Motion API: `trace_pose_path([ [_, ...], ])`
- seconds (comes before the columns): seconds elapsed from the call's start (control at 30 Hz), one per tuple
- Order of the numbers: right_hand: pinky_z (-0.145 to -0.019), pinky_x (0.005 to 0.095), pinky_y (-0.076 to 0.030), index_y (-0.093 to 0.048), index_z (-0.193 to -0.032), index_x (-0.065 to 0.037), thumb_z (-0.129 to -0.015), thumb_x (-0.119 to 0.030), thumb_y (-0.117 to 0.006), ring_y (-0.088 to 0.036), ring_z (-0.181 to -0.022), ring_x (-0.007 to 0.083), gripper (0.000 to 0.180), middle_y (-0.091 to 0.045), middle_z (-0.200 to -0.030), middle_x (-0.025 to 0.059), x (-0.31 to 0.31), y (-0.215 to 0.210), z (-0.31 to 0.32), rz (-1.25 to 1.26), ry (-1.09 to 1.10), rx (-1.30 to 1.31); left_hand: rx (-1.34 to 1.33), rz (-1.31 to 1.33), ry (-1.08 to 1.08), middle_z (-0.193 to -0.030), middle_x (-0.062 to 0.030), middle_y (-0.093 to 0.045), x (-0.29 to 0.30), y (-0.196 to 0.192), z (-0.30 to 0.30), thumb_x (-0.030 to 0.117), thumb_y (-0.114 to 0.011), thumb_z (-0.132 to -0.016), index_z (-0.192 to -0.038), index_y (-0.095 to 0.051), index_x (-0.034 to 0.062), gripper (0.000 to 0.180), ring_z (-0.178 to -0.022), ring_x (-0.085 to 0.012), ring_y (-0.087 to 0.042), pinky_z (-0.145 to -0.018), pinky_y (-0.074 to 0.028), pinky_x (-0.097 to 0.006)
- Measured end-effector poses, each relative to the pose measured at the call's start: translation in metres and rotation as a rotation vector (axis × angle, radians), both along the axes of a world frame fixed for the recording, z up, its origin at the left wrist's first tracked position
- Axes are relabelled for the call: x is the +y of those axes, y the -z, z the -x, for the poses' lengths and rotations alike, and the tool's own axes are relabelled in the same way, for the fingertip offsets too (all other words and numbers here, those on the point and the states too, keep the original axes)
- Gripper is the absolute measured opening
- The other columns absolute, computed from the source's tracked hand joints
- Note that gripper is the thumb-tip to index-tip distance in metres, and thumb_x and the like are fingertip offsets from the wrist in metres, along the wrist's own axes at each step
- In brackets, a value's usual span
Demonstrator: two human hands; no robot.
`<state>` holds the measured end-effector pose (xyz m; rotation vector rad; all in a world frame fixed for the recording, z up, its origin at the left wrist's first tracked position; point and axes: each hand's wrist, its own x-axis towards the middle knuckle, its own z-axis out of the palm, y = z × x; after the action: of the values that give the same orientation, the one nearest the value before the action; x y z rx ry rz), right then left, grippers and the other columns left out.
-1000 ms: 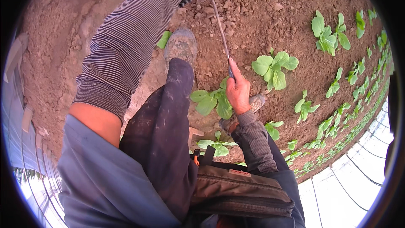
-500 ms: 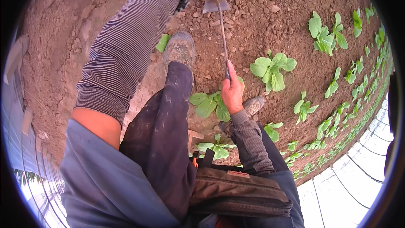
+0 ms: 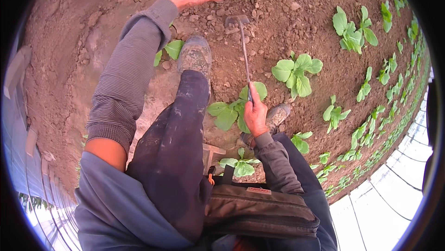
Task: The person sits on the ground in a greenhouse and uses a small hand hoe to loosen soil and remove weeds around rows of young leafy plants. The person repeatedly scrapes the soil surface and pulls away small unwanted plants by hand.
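Rows of small leafy plants point(image 3: 358, 135) sweep away toward the right edge of the soil point(image 3: 51, 79), dark-ribbed white sheeting point(image 3: 373, 209) gleams beyond, bluish sheeting point(image 3: 16, 130) flanks the left edge, and a brown zippered bag point(image 3: 262, 209) sits near a wooden piece point(image 3: 214, 148).

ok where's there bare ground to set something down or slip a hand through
Left of the left sleeve lies a broad stretch of bare soil. Another patch lies between the hoe and the paired plants at upper right, above the middle plant. It's crowded around the right hand, with a leafy plant and a boot close by.
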<state>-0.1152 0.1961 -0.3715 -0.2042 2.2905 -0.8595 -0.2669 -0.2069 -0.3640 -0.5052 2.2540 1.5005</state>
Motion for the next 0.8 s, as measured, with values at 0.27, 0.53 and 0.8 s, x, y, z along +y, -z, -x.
trace_pose_path([
  [0.27, -0.069, 0.0359, -0.053, -0.053, -0.147, -0.017, -0.089, 0.000, -0.049, -0.068, -0.071, 0.0250, 0.060, -0.069, -0.102, 0.0218, -0.054, 0.003, 0.030, 0.136, 0.027, 0.053, 0.069, 0.144, -0.202, -0.102, -0.0141, -0.077, 0.015, 0.046, -0.086, 0.031, -0.074, -0.088, -0.151, -0.045, 0.0087, 0.073, -0.099, -0.0180, -0.072, -0.090, -0.054, -0.034],
  [0.53, -0.069, 0.0426, -0.052, -0.054, -0.146, -0.020, -0.089, -0.002, -0.049, -0.067, -0.069, 0.0328, 0.059, -0.066, -0.087, 0.0270, 0.019, -0.028, -0.034, -0.005, 0.231, 0.137, 0.029, -0.075, -0.255, -0.136, -0.0143, -0.063, 0.047, 0.002, -0.167, 0.031, -0.073, -0.092, -0.149, -0.048, 0.0052, 0.067, -0.111, -0.0194, -0.067, -0.098, -0.051, -0.034],
  [0.8, -0.073, 0.0418, -0.053, -0.055, -0.145, -0.022, -0.092, -0.008, -0.049, -0.070, -0.076, 0.0369, 0.055, -0.067, -0.090, 0.0288, 0.018, -0.058, -0.071, 0.021, 0.260, 0.166, -0.244, -0.708, -0.150, -0.140, -0.0152, -0.059, 0.068, -0.048, -0.316, 0.033, -0.068, -0.096, -0.148, -0.049, 0.0014, 0.064, -0.126, -0.0234, -0.059, -0.106, -0.046, -0.036],
])
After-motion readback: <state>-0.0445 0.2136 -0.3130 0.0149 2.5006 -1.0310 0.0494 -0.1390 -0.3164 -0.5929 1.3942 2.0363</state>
